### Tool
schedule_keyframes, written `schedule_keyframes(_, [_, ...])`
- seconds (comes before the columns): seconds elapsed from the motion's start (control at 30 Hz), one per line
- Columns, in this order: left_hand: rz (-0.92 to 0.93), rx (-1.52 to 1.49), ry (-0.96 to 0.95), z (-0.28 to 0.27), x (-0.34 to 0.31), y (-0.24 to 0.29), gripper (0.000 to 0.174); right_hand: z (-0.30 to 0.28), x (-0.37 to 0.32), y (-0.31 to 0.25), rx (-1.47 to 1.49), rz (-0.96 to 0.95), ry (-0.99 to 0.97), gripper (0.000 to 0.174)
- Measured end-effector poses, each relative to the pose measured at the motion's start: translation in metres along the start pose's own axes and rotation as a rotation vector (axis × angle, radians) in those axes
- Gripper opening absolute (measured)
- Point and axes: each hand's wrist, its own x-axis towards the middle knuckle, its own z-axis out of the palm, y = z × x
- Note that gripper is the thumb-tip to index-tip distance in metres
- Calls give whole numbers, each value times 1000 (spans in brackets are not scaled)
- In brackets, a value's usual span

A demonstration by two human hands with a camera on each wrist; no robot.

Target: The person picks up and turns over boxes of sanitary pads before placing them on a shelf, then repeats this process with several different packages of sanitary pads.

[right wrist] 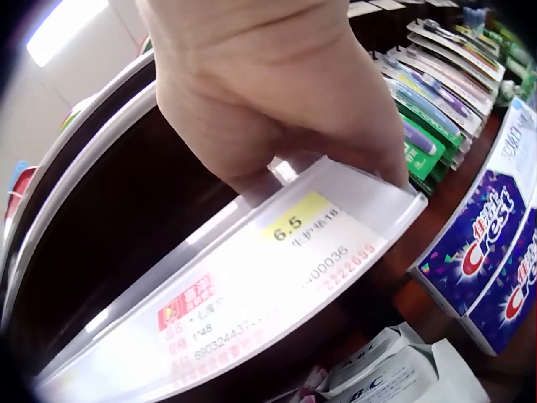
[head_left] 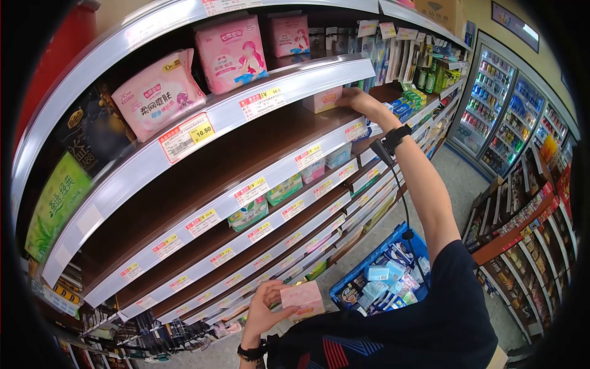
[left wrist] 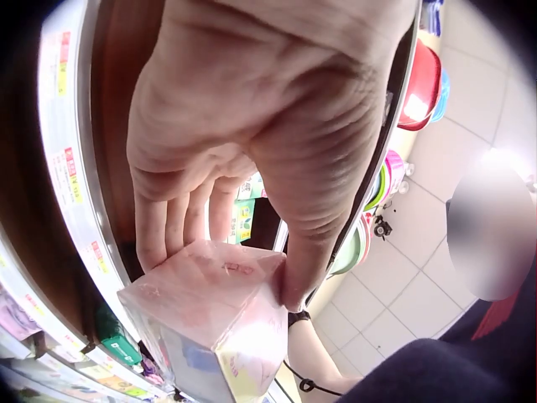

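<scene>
Left hand (head_left: 265, 309) pinched pink pack (head_left: 304, 299), lower centre, likely for steadiness. Right hand (head_left: 365, 104) reached pink box (head_left: 323, 100), upper centre, grip unclear.

The basket (head_left: 391, 237) sits between the shelves (head_left: 184, 175) at left and the rack (head_left: 522, 232) at right.

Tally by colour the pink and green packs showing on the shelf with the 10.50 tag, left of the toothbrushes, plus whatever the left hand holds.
Pink packs on the shelf: 3
Small pink pack in the left hand: 1
Green pack on the shelf: 1
Total: 5
</scene>
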Motion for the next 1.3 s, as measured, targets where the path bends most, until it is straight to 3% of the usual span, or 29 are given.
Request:
schedule_keyframes(0.1, [-13,-13,5,0,3,-1,70,-1,-11,-3,-87,-22,140,34])
schedule_keyframes(0.17, [-12,-21,13,1,5,0,70,8,-49,-20,-566,-151,450,35])
schedule_keyframes(0.2, [-8,-31,23,1,8,-1,71,20,-76,-17,-770,-401,624,38])
schedule_keyframes(0.23, [-6,-32,21,1,11,-2,71,41,-115,-40,-700,-505,619,38])
schedule_keyframes(0.3, [11,-38,40,2,15,-6,73,83,-184,-61,-535,-398,332,44])
schedule_keyframes(0.33, [7,-40,40,3,18,-7,73,108,-214,-79,-361,-306,79,51])
schedule_keyframes(0.4, [18,-20,47,5,24,-6,76,148,-254,-67,-281,-293,-367,68])
schedule_keyframes(0.5, [55,10,15,12,34,6,77,185,-274,-38,-242,-318,-498,71])
schedule_keyframes(0.57, [85,-15,7,16,39,5,80,185,-280,-41,-84,-34,-609,77])
schedule_keyframes(0.6, [120,-40,6,20,42,8,82,182,-279,-38,-81,-28,-609,77])
schedule_keyframes(0.67, [197,-117,67,34,48,17,81,172,-273,-31,-93,-66,-560,77])
schedule_keyframes(0.73, [281,-188,124,37,50,21,80,137,-260,-59,-69,10,-345,70])
schedule_keyframes(0.8, [205,-102,107,27,48,17,63,96,-231,-53,88,-66,-101,72])
schedule_keyframes(0.83, [205,-102,107,18,46,9,63,73,-212,-49,136,-184,19,69])
schedule_keyframes(0.9, [-17,-16,47,-2,40,-17,39,43,-175,-65,275,-272,162,61])
schedule_keyframes(1.0, [-133,53,143,-16,26,-47,25,13,-132,-63,177,-319,229,51])
schedule_keyframes(1.13, [-206,98,222,-55,-11,-119,26,3,-91,-45,233,-260,163,51])
schedule_keyframes(1.3, [-366,183,387,-91,-59,-175,26,-2,-65,-34,117,-305,269,58])
